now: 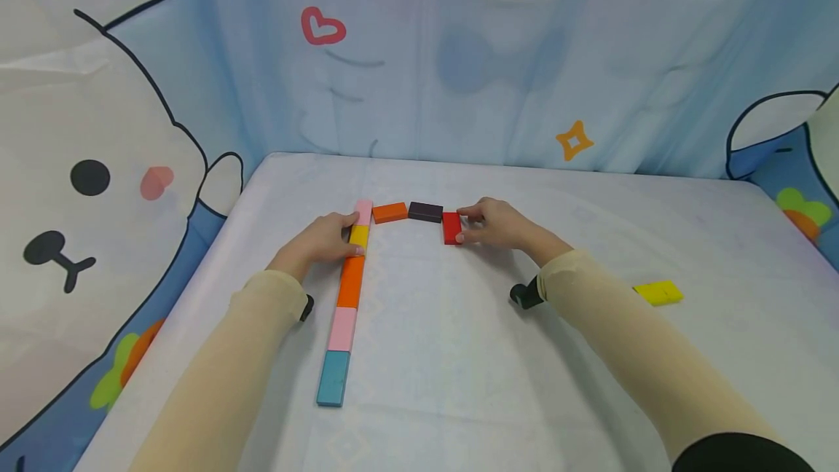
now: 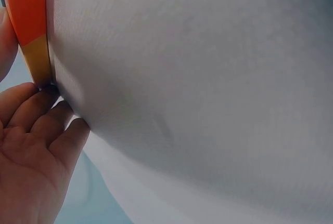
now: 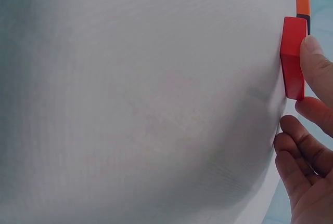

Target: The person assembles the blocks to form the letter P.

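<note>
A straight row of flat rectangular blocks runs up the table: a teal block (image 1: 333, 379), a pink block (image 1: 342, 328), an orange block (image 1: 350, 282), a yellow block (image 1: 359, 234) and another pink block (image 1: 363, 211) at the far end. My left hand (image 1: 319, 242) pinches the yellow block from the left, thumb at its near end and index finger at its far end. From the far pink block, an orange block (image 1: 390, 213) and a black block (image 1: 426, 212) extend rightward. A red block (image 1: 451, 228) turns towards me, its right side pinched between my right hand's (image 1: 496, 224) thumb and index finger.
Yellow blocks (image 1: 658, 293) lie side by side at the right, beyond my right forearm. A white cloth (image 1: 446, 355) covers the table. Behind its far edge hangs a blue printed curtain (image 1: 426, 79).
</note>
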Motion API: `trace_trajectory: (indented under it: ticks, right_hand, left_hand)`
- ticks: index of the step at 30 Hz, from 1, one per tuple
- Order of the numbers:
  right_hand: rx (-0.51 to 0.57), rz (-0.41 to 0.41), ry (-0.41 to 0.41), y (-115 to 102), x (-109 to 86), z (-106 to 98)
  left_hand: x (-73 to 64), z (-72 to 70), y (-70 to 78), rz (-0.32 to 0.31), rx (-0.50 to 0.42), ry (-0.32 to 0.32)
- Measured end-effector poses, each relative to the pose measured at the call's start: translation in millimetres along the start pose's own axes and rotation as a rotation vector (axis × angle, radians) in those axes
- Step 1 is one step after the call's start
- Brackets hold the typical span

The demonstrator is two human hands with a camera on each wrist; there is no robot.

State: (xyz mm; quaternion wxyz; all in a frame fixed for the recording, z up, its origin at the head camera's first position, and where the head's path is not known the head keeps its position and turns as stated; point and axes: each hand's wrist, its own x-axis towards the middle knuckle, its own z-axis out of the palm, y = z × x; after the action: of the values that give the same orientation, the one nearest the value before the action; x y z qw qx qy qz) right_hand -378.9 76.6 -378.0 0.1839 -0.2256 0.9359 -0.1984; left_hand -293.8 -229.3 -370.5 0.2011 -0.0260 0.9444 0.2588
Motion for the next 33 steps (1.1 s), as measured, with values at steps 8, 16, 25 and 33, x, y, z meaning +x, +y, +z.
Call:
trace_trajectory:
  ticks: [8, 16, 25, 33]
  right_hand:
    - [0.004, 0.018, 0.002, 0, -0.3, 1]
    - [-0.002, 0.01, 0.002, 0, -1.0, 1]
    - [0.015, 0.023, -0.009, 3, -2.7, -3]
    - [-0.003, 0.03, -0.032, 12, -13.5, -11]
  left_hand:
    - [0.0, 0.4, 1.5, -0.004, -0.003, -0.003]
    - [-0.8, 0.9, 1.2, -0.01, 0.002, 0.0]
    - [-0.8, 1.2, 4.3, -0.013, 0.001, 0.001]
    - [0.6, 1.2, 1.8, -0.032, -0.004, -0.006]
